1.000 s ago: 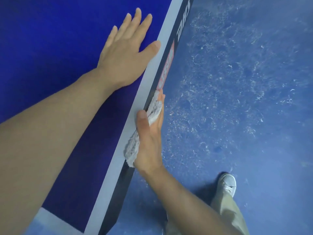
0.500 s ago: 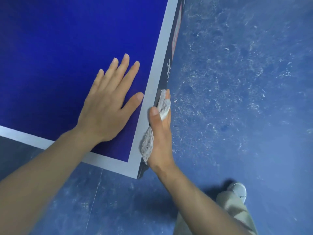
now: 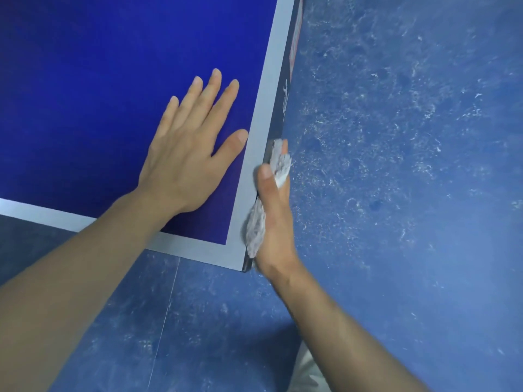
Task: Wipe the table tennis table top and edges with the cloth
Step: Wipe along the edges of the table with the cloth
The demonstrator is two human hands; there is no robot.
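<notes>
Left hand (image 3: 186,154) lies flat, fingers spread, on the table tennis table (image 3: 99,80); just beside it, right hand (image 3: 273,219) clamps the grey cloth (image 3: 256,227) against the side edge (image 3: 278,120).

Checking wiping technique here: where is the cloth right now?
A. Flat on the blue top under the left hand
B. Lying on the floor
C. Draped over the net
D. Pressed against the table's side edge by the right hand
D: the right hand holds the cloth against the table side edge near the corner, while the left hand lies flat and bare on top.

A table tennis hall: a blue table (image 3: 99,80) with white edge lines stands on scuffed blue sports flooring (image 3: 410,193).
</notes>
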